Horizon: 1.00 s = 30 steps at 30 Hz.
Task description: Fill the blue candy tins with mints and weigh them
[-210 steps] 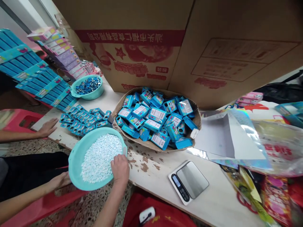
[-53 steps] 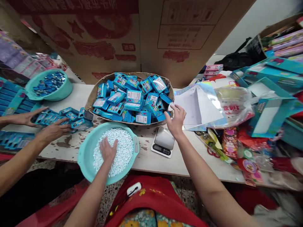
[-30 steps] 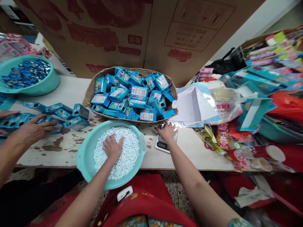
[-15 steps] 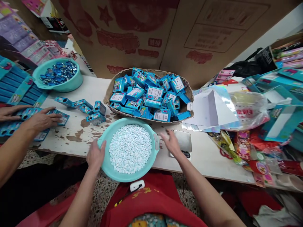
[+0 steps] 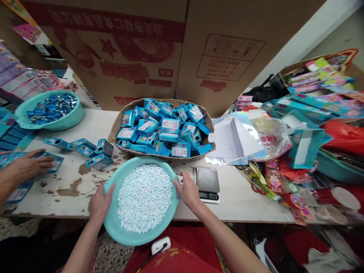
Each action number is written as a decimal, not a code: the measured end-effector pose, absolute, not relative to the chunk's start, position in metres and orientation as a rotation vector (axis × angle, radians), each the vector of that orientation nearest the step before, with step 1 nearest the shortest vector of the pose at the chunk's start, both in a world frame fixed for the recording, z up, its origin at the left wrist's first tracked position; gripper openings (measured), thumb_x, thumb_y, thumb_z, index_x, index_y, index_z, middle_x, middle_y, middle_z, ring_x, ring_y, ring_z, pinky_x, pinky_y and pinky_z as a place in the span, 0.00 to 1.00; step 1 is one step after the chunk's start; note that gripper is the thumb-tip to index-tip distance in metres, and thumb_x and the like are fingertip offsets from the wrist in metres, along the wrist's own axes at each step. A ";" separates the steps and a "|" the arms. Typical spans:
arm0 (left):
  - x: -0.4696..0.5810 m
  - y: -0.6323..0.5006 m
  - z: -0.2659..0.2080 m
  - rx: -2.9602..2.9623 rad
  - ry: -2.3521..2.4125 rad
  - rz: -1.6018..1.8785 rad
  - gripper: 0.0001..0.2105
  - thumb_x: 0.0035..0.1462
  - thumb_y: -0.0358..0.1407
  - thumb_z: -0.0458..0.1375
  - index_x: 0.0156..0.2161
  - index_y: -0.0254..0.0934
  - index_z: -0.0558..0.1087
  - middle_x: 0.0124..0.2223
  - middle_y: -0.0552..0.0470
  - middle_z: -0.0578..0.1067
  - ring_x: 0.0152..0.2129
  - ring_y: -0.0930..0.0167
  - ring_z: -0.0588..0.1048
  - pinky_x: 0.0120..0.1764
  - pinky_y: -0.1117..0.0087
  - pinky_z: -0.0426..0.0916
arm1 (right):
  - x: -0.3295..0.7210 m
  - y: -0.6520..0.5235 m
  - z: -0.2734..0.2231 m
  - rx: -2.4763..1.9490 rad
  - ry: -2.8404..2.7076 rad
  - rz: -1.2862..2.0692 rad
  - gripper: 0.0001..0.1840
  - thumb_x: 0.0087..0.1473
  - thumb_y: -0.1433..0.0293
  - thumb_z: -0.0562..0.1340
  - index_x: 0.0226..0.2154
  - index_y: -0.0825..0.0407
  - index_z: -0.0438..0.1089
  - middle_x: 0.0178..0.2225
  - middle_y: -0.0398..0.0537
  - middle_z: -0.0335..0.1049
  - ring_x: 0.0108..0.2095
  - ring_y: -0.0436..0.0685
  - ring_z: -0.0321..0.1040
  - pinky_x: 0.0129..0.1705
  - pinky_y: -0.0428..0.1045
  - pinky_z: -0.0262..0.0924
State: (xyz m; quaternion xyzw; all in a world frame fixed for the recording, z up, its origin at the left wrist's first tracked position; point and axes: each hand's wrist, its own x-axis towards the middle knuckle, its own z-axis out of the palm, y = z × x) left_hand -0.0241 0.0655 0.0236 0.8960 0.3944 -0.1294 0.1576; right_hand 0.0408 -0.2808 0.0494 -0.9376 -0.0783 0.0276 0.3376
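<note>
Right hand [image 5: 187, 189] shifted from scale [image 5: 207, 179] to rim of basin [image 5: 113, 220]; left hand [image 5: 99, 203] opposite; both hands part-curled, gripping.

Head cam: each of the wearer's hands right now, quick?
Left hand: closed on the left rim of the teal basin, thumb over the edge.
Right hand: holding the basin's right rim, at the handle.

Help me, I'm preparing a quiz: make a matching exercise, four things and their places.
1. Round teal plastic bowl of pale pellets
2. Flat silver-topped scale
3. Oval brown cardboard tray of blue boxes
4. Round teal bowl of shiny blue pieces

A. Leftmost of the four
B. Just right of the right hand
C. Between left hand and right hand
D. Closest to the large brown cardboard carton

Pairs: 1-C; 2-B; 3-D; 4-A
</note>
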 end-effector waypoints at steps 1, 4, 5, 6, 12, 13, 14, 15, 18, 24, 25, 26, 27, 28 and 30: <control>-0.023 0.065 0.023 2.577 1.140 -0.389 0.34 0.56 0.59 0.38 0.57 0.35 0.62 0.44 0.35 0.74 0.41 0.49 0.73 0.39 0.55 0.67 | 0.052 -0.290 0.063 -2.462 -0.288 -0.057 0.24 0.60 0.60 0.56 0.55 0.54 0.59 0.47 0.59 0.68 0.46 0.63 0.67 0.45 0.55 0.63; -0.021 0.059 0.027 2.633 1.136 -0.429 0.36 0.56 0.60 0.35 0.58 0.35 0.60 0.45 0.33 0.73 0.42 0.47 0.72 0.40 0.52 0.66 | 0.108 -0.327 0.104 -2.580 -0.545 -0.245 0.26 0.60 0.57 0.56 0.56 0.53 0.60 0.52 0.58 0.65 0.53 0.63 0.60 0.54 0.56 0.56; -0.020 0.057 0.029 2.647 1.131 -0.446 0.37 0.56 0.60 0.35 0.58 0.35 0.59 0.45 0.33 0.73 0.42 0.47 0.72 0.40 0.52 0.66 | 0.132 -0.339 0.115 -2.676 -0.633 -0.165 0.30 0.57 0.54 0.58 0.57 0.53 0.60 0.54 0.58 0.63 0.55 0.64 0.57 0.56 0.57 0.53; -0.019 0.055 0.031 2.659 1.128 -0.461 0.37 0.55 0.60 0.36 0.58 0.34 0.59 0.45 0.32 0.73 0.41 0.46 0.72 0.40 0.52 0.66 | 0.156 -0.351 0.121 -2.799 -0.656 -0.022 0.36 0.54 0.50 0.59 0.58 0.54 0.58 0.56 0.59 0.62 0.57 0.66 0.55 0.58 0.58 0.50; -0.016 0.053 0.033 2.683 1.124 -0.501 0.36 0.55 0.60 0.38 0.56 0.33 0.60 0.45 0.32 0.73 0.40 0.47 0.73 0.38 0.52 0.66 | 0.241 -0.367 0.110 -3.075 -0.444 0.830 0.35 0.43 0.44 0.63 0.46 0.51 0.71 0.45 0.59 0.71 0.49 0.73 0.64 0.52 0.66 0.51; -0.017 0.053 0.032 2.679 1.125 -0.497 0.36 0.55 0.60 0.38 0.56 0.33 0.60 0.44 0.32 0.73 0.40 0.47 0.73 0.38 0.52 0.66 | 0.244 -0.360 0.107 -3.084 -0.421 0.859 0.35 0.40 0.46 0.65 0.45 0.51 0.72 0.44 0.58 0.72 0.48 0.74 0.65 0.52 0.67 0.49; -0.018 0.054 0.031 2.675 1.125 -0.489 0.36 0.55 0.60 0.38 0.56 0.33 0.60 0.44 0.32 0.74 0.40 0.47 0.73 0.38 0.53 0.66 | 0.246 -0.353 0.106 -3.093 -0.395 0.881 0.34 0.37 0.48 0.68 0.45 0.51 0.72 0.43 0.58 0.72 0.48 0.75 0.65 0.53 0.68 0.47; -0.019 0.055 0.030 2.670 1.122 -0.480 0.35 0.55 0.60 0.39 0.56 0.33 0.60 0.43 0.32 0.74 0.40 0.46 0.73 0.38 0.53 0.66 | 0.248 -0.346 0.108 -3.100 -0.370 0.897 0.33 0.35 0.52 0.70 0.44 0.51 0.73 0.42 0.59 0.72 0.48 0.76 0.64 0.54 0.69 0.45; -0.021 0.057 0.028 2.641 1.107 -0.459 0.34 0.56 0.59 0.40 0.56 0.33 0.60 0.43 0.33 0.74 0.40 0.47 0.73 0.38 0.53 0.66 | 0.255 -0.340 0.132 -3.060 -0.332 0.930 0.33 0.31 0.60 0.72 0.44 0.53 0.74 0.42 0.60 0.72 0.48 0.77 0.64 0.54 0.69 0.46; -0.029 0.048 0.035 2.696 0.916 0.195 0.35 0.56 0.55 0.44 0.61 0.30 0.56 0.56 0.32 0.65 0.55 0.50 0.63 0.54 0.50 0.58 | 0.220 -0.409 0.201 -2.447 -0.367 0.809 0.39 0.42 0.58 0.65 0.57 0.53 0.63 0.50 0.54 0.69 0.49 0.66 0.66 0.50 0.56 0.60; -0.033 0.041 0.037 2.710 0.815 0.328 0.36 0.56 0.55 0.44 0.61 0.29 0.55 0.58 0.32 0.62 0.58 0.51 0.59 0.57 0.51 0.54 | 0.200 -0.420 0.199 -2.139 -0.347 0.770 0.37 0.42 0.57 0.65 0.55 0.52 0.64 0.53 0.53 0.67 0.51 0.66 0.65 0.52 0.58 0.58; -0.039 0.032 0.038 2.713 0.704 0.402 0.36 0.56 0.55 0.45 0.61 0.30 0.55 0.61 0.33 0.60 0.60 0.52 0.55 0.60 0.52 0.49 | 0.176 -0.428 0.190 -1.835 -0.290 0.707 0.36 0.42 0.57 0.65 0.54 0.52 0.66 0.53 0.53 0.67 0.51 0.66 0.65 0.54 0.59 0.56; -0.045 0.021 0.037 2.702 0.615 0.419 0.36 0.55 0.55 0.44 0.62 0.32 0.55 0.63 0.36 0.57 0.61 0.53 0.53 0.61 0.53 0.47 | 0.151 -0.430 0.176 -1.547 -0.216 0.635 0.34 0.42 0.55 0.64 0.53 0.50 0.67 0.52 0.52 0.68 0.51 0.65 0.65 0.55 0.61 0.56; -0.053 0.009 0.035 2.681 0.574 0.389 0.36 0.55 0.56 0.43 0.62 0.34 0.55 0.64 0.38 0.56 0.62 0.54 0.51 0.62 0.52 0.45 | 0.124 -0.429 0.159 -1.304 -0.134 0.548 0.32 0.42 0.54 0.63 0.49 0.49 0.69 0.50 0.51 0.70 0.49 0.64 0.67 0.54 0.62 0.56; -0.067 -0.018 0.029 2.635 0.659 0.256 0.37 0.55 0.58 0.42 0.63 0.36 0.53 0.65 0.38 0.54 0.62 0.52 0.51 0.61 0.47 0.42 | 0.072 -0.414 0.121 -0.938 0.018 0.429 0.28 0.44 0.51 0.62 0.45 0.49 0.72 0.46 0.51 0.73 0.47 0.64 0.69 0.53 0.63 0.57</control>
